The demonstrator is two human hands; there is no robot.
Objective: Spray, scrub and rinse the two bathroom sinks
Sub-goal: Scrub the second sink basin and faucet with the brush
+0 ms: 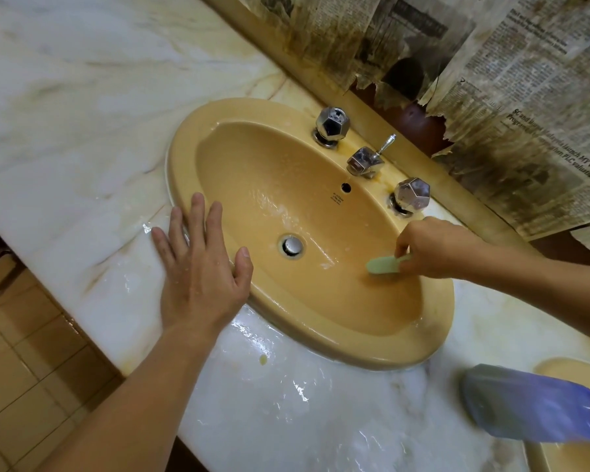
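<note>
The left hand (pixel 198 267) is lying palm down with fingers spread and gripping nothing, bridging the wet white marble countertop (pixel 82 131) and the near-left rim of the oval mustard-yellow ceramic sink (pixel 321 321); its thumb is hooking over the rim's inner edge; the forearm is entering from the lower left. The countertop edge is running diagonally at the far left, with brown floor tiles (pixel 21 362) below it; bare counter is lying open to the left of and behind the hand. The sink bowl is wet and unobstructed around the chrome drain plug (pixel 292 246); three chrome fittings, two faceted tap knobs (pixel 332 124) and a central spout (pixel 365 161), are standing on the back rim. The right hand (pixel 436 247) is reaching down into the bowl's right side, fingers closed on a pale green brush (pixel 384 265); its head is pressing against the bowl's right slope; its handle is hidden inside the fist. Stained, torn newspaper sheets (pixel 525 114) are covering the wall behind. At the lower right, a blurred blue-purple object (pixel 532 403) is lying on the counter, hard to identify; beside it a second mustard-yellow sink (pixel 566 369) is cut off by the frame.
</note>
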